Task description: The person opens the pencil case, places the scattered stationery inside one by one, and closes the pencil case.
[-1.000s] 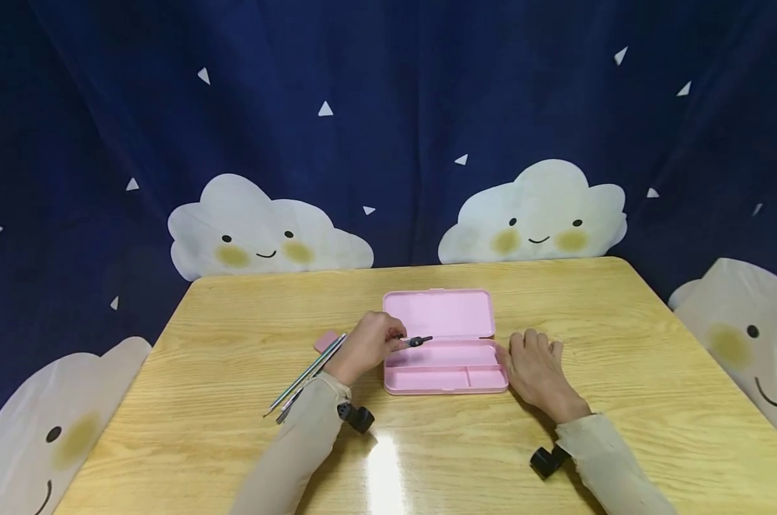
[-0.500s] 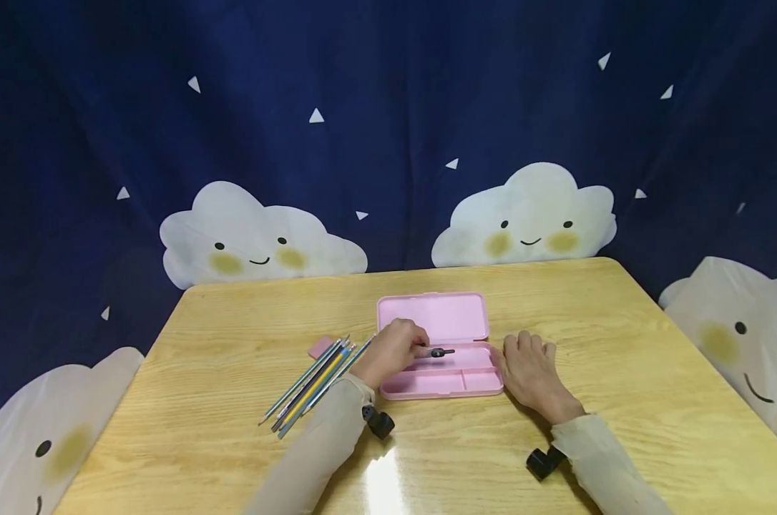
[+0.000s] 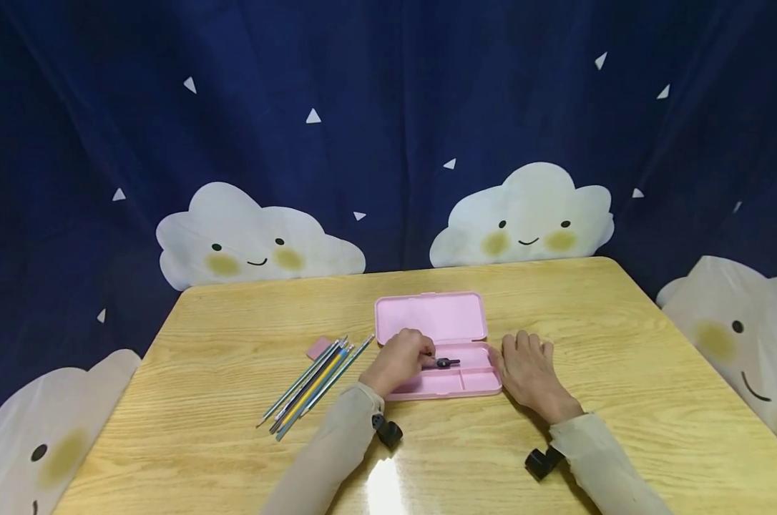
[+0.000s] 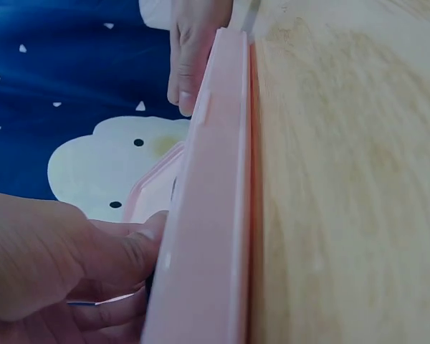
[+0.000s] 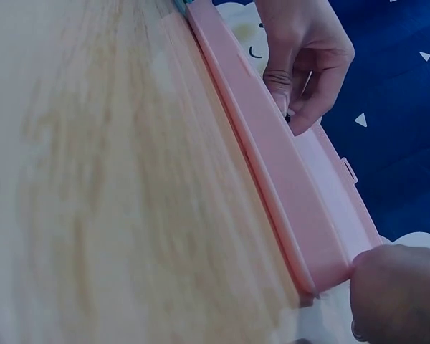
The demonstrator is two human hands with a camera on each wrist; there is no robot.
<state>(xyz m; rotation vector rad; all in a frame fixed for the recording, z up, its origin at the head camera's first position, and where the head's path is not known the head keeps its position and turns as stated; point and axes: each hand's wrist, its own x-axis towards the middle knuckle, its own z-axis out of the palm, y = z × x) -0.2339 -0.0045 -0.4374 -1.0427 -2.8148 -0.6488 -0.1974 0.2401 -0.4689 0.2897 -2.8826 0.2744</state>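
A pink pencil case (image 3: 481,383) lies with its lid (image 3: 453,315) tipped back, in the middle of the head view. My left hand (image 3: 401,357) is over the left part of its tray and pinches a drawing compass (image 3: 444,363) with a dark head that points right. In the left wrist view the case's front wall hides most of the compass. At the case's right end rests my right hand (image 3: 531,372), its thumb at the rim and its other fingers beside the case. In the right wrist view this hand (image 5: 398,290) touches the case's corner.
To the left lie several pencils (image 3: 318,386) in a loose, slanting bundle, and a pink eraser-like block (image 3: 318,348) sits by their far ends. The wooden table (image 3: 234,315) meets a dark blue curtain (image 3: 401,143) with cloud prints behind.
My left hand has moved right and toward me, bringing the compass lower over the case's tray. The pencils it partly covered now show. My right hand stays at the case's end.
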